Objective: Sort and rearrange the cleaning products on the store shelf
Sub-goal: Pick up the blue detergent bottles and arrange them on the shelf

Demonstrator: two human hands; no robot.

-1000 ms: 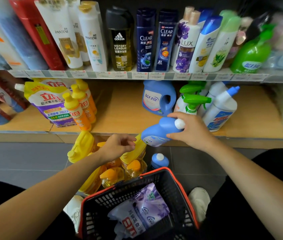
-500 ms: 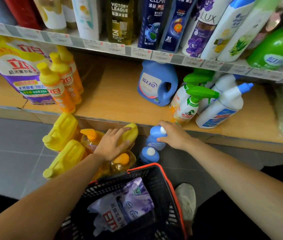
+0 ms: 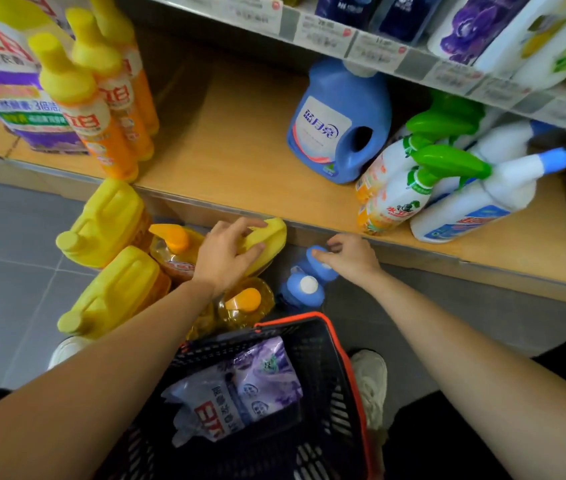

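My left hand [image 3: 226,251] grips the top of a yellow jug [image 3: 267,237] that stands on the floor below the shelf edge. My right hand [image 3: 350,254] holds the cap end of a small blue bottle [image 3: 319,268] on the floor; a second small blue bottle [image 3: 302,289] stands just in front of it. Two more yellow jugs [image 3: 108,220] [image 3: 118,292] and orange-capped clear bottles [image 3: 243,303] crowd the floor at left. On the wooden shelf [image 3: 240,161] stand a large blue detergent jug [image 3: 340,123], green-trigger spray bottles [image 3: 409,188] and orange bottles with yellow caps [image 3: 91,112].
A black basket with an orange rim [image 3: 347,368] sits between my arms, holding purple and white refill pouches [image 3: 240,389]. A purple and yellow detergent bag [image 3: 1,81] stands at the shelf's left. White bottles with blue nozzles [image 3: 482,199] lie at right. Shampoo bottles fill the upper shelf [image 3: 482,22].
My right hand has lowered the small blue bottle from shelf height down to the floor beside the other blue one. My left hand has closed over the yellow jug's top. The camera tilted down.
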